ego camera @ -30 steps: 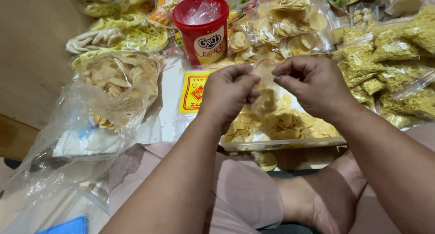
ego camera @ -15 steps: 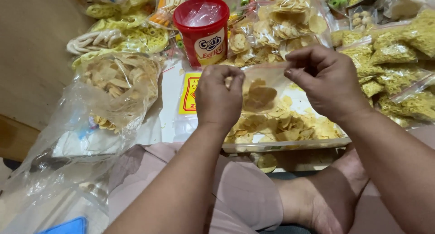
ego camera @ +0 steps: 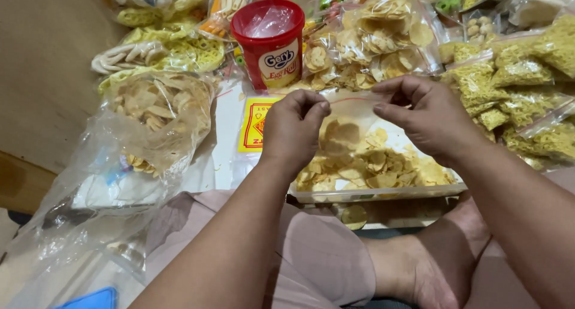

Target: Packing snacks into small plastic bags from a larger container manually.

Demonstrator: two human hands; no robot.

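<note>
We hold a small clear bag [ego camera: 346, 120] of chips by its top, above a tray of chips.

Our left hand [ego camera: 293, 129] pinches the bag's left top corner between thumb and fingers, and our right hand [ego camera: 422, 114] pinches the right end of its red-lined top edge, both closed tight on the plastic. A few round chips sit inside the bag. Under it lies the shallow clear tray [ego camera: 383, 192] heaped with loose chips, resting by our knees. Just beyond our hands stands a red tub [ego camera: 269, 42]. A big open plastic bag [ego camera: 159, 114] of chips lies to the left, and packets of yellow noodle snacks [ego camera: 515, 75] crowd the right.
</note>
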